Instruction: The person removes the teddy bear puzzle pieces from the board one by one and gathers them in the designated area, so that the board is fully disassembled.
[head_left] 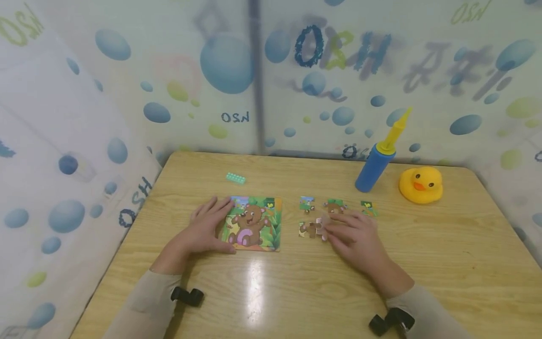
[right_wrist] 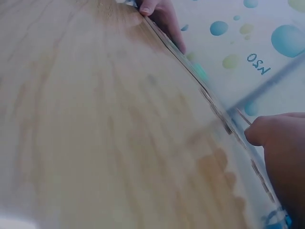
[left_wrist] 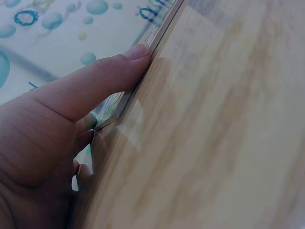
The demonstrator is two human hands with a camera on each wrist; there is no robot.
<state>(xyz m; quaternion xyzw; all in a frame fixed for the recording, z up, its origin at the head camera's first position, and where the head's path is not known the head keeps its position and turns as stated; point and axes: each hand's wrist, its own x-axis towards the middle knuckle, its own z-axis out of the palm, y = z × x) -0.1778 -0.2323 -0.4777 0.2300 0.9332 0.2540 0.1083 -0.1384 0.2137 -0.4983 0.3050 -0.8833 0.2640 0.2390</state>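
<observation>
A square bear jigsaw puzzle (head_left: 254, 226) lies flat on the table. My left hand (head_left: 207, 228) rests along its left side, fingers at the upper corner and thumb by the lower edge. In the left wrist view the thumb (left_wrist: 109, 78) touches the board's edge. My right hand (head_left: 357, 238) pinches a puzzle piece (head_left: 322, 229), its face washed out by glare. Just left of that piece is a brown bear piece (head_left: 307, 230); whether they interlock I cannot tell. Behind sit a blue-green piece (head_left: 306, 204), a bear-head piece (head_left: 335, 206) partly hidden by my fingers, and a green piece (head_left: 369, 208).
A teal toy brick (head_left: 235, 178) lies at the back left of the wooden table (head_left: 296, 292). A blue hand pump (head_left: 374, 167) with a yellow nozzle stands upright at the back right, beside a yellow rubber duck (head_left: 421, 185). A patterned curtain (head_left: 182, 56) hangs behind the table.
</observation>
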